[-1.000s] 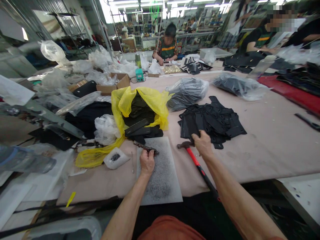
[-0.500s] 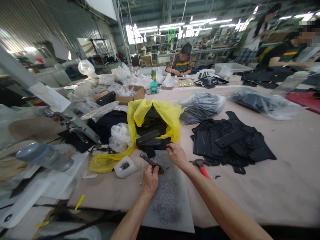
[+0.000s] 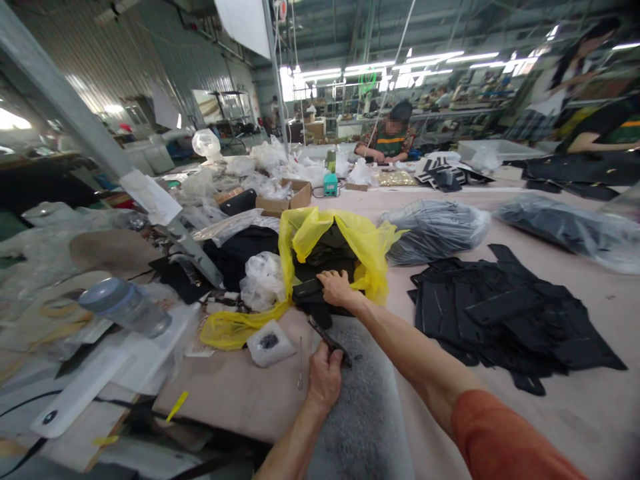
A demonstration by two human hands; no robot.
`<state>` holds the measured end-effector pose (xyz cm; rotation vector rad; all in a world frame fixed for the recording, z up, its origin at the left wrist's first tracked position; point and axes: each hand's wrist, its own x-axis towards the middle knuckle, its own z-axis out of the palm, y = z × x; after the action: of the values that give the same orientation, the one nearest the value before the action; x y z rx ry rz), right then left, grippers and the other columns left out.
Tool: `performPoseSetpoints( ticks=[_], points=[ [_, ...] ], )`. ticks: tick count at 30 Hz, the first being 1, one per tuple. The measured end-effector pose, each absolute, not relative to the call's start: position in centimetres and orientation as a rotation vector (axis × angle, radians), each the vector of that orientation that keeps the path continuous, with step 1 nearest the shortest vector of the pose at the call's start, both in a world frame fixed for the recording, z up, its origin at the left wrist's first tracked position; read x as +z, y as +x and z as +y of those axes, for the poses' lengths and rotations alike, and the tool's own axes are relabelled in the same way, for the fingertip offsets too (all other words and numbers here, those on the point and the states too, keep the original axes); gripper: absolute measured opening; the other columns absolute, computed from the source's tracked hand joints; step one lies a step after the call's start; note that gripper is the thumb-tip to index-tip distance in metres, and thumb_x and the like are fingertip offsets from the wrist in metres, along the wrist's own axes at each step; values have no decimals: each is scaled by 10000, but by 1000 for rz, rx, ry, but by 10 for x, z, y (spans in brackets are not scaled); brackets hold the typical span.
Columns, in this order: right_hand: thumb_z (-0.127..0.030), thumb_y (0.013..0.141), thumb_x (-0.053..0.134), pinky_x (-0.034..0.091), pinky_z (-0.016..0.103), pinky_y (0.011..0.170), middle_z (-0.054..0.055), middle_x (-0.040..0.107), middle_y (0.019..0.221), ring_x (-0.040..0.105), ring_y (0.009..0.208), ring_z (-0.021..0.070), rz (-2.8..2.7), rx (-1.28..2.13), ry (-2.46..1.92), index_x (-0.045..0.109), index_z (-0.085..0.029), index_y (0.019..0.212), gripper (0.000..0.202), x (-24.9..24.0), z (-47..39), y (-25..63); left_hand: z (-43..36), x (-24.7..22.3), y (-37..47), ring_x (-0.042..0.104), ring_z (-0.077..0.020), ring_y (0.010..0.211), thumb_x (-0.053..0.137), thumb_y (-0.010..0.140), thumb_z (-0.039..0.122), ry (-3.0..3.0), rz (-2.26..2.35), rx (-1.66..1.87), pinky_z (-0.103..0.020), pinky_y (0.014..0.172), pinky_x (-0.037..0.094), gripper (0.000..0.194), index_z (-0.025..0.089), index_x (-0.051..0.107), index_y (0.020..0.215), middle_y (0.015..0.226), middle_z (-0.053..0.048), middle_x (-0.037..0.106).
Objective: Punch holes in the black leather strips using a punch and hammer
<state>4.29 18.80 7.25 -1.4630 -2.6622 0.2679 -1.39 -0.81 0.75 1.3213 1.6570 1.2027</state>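
My left hand (image 3: 326, 377) is closed around a dark, narrow bar-like piece (image 3: 327, 340), held slanted over the grey, speckled board (image 3: 370, 407); its exact kind is unclear. My right hand (image 3: 336, 288) reaches to the mouth of the yellow plastic bag (image 3: 373, 243). Its fingers are apart and rest on black flat strips (image 3: 307, 291) there; whether they grip one cannot be seen. More black pieces lie inside the bag. One black strip hangs out towards the board.
On the right lies a pile of black cut pieces (image 3: 505, 313), with plastic-wrapped bundles (image 3: 437, 230) behind. A white block with a dark hollow (image 3: 270, 343) and a thin metal tool (image 3: 301, 367) sit left of the board. A water bottle (image 3: 125, 307) is further left. A co-worker (image 3: 387, 137) sits opposite.
My right hand has moved forward from the board's far edge onto the black strips at the bag. My left hand keeps its hold. The view has turned left, and my right arm now hides the red-handled hammer.
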Motion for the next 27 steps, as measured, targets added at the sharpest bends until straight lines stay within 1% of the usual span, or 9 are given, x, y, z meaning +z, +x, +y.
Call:
performPoseSetpoints(
  ticks=[3, 7, 10, 12, 14, 17, 22, 25, 27],
  points=[
    [-184, 773, 541, 191, 512, 1034, 137, 606, 1179, 456, 1143, 297, -2661, 250, -1474, 596, -184, 1201, 432, 74, 193, 44, -7, 5, -14, 616, -201, 723, 474, 862, 266, 1311, 1659, 1183, -302, 641, 459, 139, 213, 600, 885, 782, -36, 674],
    [-173, 809, 502, 332, 368, 892, 123, 647, 1046, 536, 998, 248, -2625, 300, -1496, 655, -165, 1032, 270, 85, 192, 58, -6, 6, -14, 623, -198, 725, 476, 854, 260, 1321, 1672, 1176, -297, 649, 464, 147, 199, 605, 892, 790, -39, 680],
    [-150, 846, 436, 354, 281, 750, 75, 667, 929, 568, 844, 188, -2586, 372, -1530, 624, -172, 1071, 295, 100, 183, 86, -5, 7, -14, 632, -195, 721, 484, 850, 272, 1320, 1677, 1174, -292, 650, 469, 149, 195, 608, 879, 788, -37, 686],
    [-146, 866, 395, 348, 261, 721, 53, 663, 897, 565, 816, 168, -2557, 420, -1525, 604, -180, 1105, 319, 113, 170, 115, -5, 7, -15, 631, -194, 710, 496, 845, 289, 1332, 1690, 1169, -290, 646, 469, 146, 195, 608, 849, 765, -31, 682],
    [-137, 859, 386, 345, 262, 777, 38, 654, 897, 558, 845, 163, -2579, 489, -1414, 628, -194, 1051, 314, 126, 149, 147, -5, 6, -15, 627, -198, 691, 500, 846, 309, 1353, 1724, 1137, -292, 640, 463, 159, 195, 612, 841, 725, -26, 670],
    [-106, 800, 431, 277, 339, 963, 22, 636, 865, 529, 901, 174, -2698, 602, -1154, 672, -210, 894, 279, 134, 103, 185, -3, 4, -15, 637, -206, 728, 508, 843, 316, 1396, 1764, 1118, -292, 658, 463, 172, 199, 624, 892, 768, -30, 686],
    [-79, 726, 514, 112, 453, 1104, 4, 603, 792, 474, 944, 198, -2932, 654, -867, 655, -247, 751, 221, 101, 30, 197, -1, -1, -15, 642, -210, 745, 515, 849, 362, 1442, 1821, 1078, -288, 672, 462, 193, 205, 623, 878, 774, -29, 694],
    [-91, 727, 536, 87, 480, 1124, 31, 623, 919, 466, 1013, 219, -2952, 587, -837, 666, -244, 808, 216, 76, 9, 190, -1, -3, -16, 636, -207, 744, 506, 853, 370, 1479, 1826, 1081, -287, 681, 465, 198, 205, 614, 871, 767, -26, 685],
    [-90, 751, 519, 95, 493, 1128, 54, 616, 1075, 455, 1095, 231, -2874, 513, -902, 667, -239, 948, 287, 65, -2, 189, -2, -2, -16, 634, -203, 745, 502, 855, 372, 1499, 1818, 1094, -288, 689, 467, 199, 205, 609, 868, 774, -25, 684]
  ],
)
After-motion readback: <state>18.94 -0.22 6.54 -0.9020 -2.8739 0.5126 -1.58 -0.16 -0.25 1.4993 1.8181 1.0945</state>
